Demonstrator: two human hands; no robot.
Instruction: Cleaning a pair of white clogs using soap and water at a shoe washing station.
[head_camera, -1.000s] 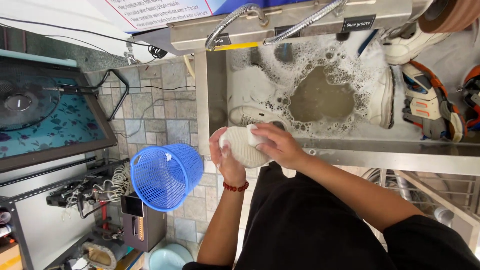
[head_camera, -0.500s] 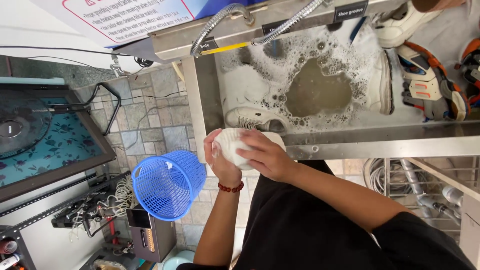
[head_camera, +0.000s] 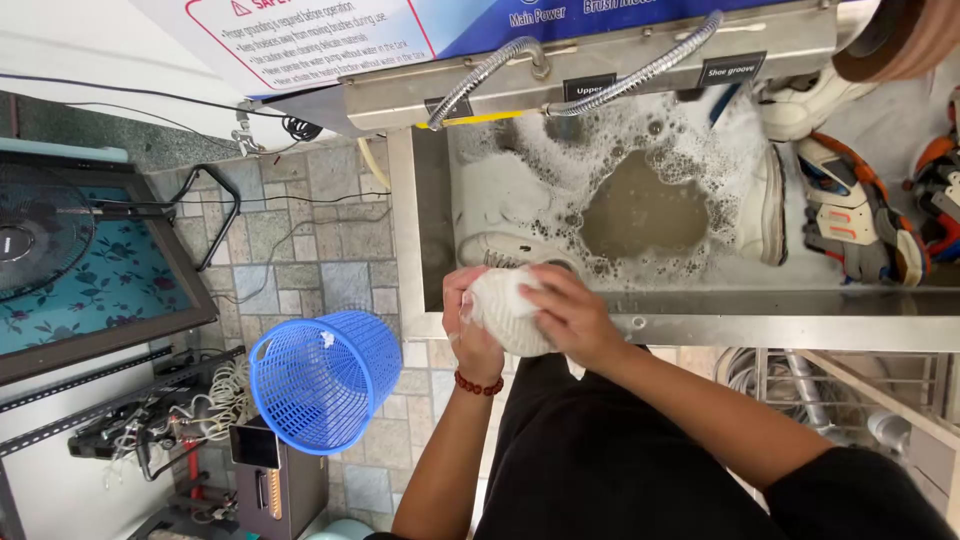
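We've got both hands wrapped round a white shoe (head_camera: 508, 308), left hand (head_camera: 470, 325) gripping underneath, right hand (head_camera: 572, 318) clamped over top, right at the front edge of the soapy steel sink (head_camera: 780, 325), blue basket (head_camera: 325, 380) nearby.

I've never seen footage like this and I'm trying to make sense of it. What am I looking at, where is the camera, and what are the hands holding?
The camera sits on a person's head and looks straight down, so you see their own arms and black clothing from above. There is no robot here, only two bare hands. The left hand, with a red bead bracelet on its wrist, and the right hand both grip a white shoe, held at the front edge of a steel wash sink. The sink holds foamy, murky water with other white shoes lying in it. More shoes, orange and white, rest at the right. Two flexible metal hoses hang over the sink. On the tiled floor to the left stands a blue plastic basket.
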